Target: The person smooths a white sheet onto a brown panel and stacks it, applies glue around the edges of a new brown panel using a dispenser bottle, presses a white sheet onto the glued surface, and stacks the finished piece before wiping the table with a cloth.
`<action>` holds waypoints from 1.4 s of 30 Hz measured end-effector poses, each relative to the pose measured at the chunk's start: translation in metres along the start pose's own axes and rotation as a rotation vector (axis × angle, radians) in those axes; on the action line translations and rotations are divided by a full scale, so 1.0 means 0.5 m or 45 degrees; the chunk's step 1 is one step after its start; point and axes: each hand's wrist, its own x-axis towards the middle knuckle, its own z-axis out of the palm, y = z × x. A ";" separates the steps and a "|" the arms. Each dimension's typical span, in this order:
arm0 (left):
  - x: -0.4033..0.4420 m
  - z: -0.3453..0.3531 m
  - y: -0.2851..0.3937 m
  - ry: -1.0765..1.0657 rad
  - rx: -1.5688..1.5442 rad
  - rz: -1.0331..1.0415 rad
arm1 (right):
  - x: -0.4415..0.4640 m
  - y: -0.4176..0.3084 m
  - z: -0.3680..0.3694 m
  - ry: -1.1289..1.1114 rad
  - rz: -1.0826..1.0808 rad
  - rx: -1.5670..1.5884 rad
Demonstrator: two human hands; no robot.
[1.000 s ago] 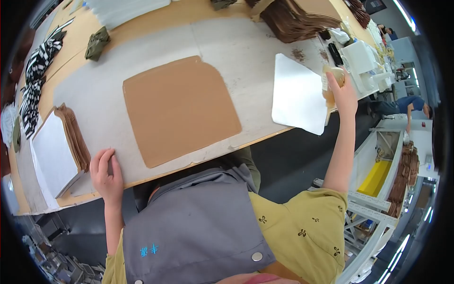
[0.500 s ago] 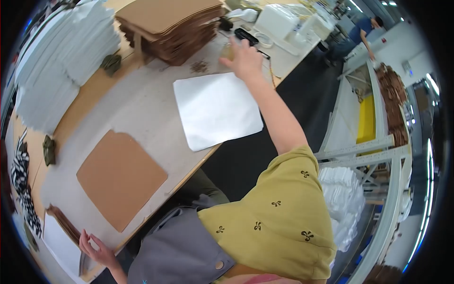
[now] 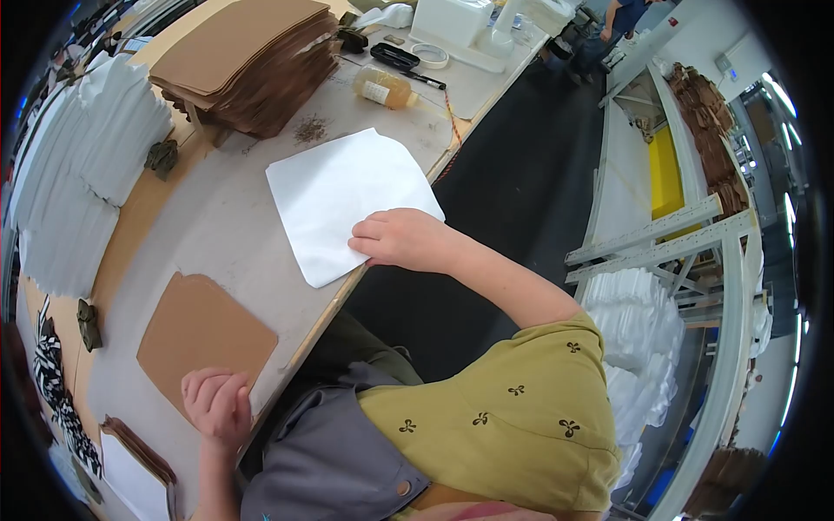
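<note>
A white sheet (image 3: 334,191) with rounded corners lies near the table's front edge, and my right hand (image 3: 395,239) is on its near right side with fingers curled together at the edge. My left hand (image 3: 215,406) is loosely closed over the near corner of a brown panel (image 3: 204,330); whether anything is between its fingers is hidden. Beyond the white sheet, a bottle of amber liquid (image 3: 384,89) lies on its side, touched by neither hand.
A thick brown stack (image 3: 252,65) and tall white stacks (image 3: 78,182) stand at the back left. A black case (image 3: 395,57), tape roll (image 3: 430,56) and white containers (image 3: 452,22) lie beyond the bottle. Another person (image 3: 612,30) stands at the upper right.
My right hand has let go of the bottle, which now lies on the table, and moved onto the white sheet. My left hand has moved from beside the small stack to the brown panel. The view has turned right.
</note>
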 end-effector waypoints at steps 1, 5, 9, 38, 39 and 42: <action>0.022 0.009 0.010 -0.004 0.003 0.005 | -0.005 0.004 0.007 0.032 -0.011 0.016; 0.070 0.041 0.032 -0.112 -0.075 0.212 | -0.019 0.009 -0.005 0.072 0.015 0.073; 0.102 0.059 0.041 -0.216 -0.123 0.340 | -0.015 0.023 0.010 0.243 0.035 0.247; 0.342 0.274 -0.059 -0.325 -0.537 -0.361 | 0.039 0.094 -0.075 0.146 0.537 1.001; 0.341 0.276 -0.064 -0.323 -0.535 -0.365 | 0.034 0.096 -0.074 0.143 0.423 0.920; 0.345 0.278 -0.073 -0.394 -0.624 -0.386 | 0.016 0.085 -0.074 0.139 0.269 0.745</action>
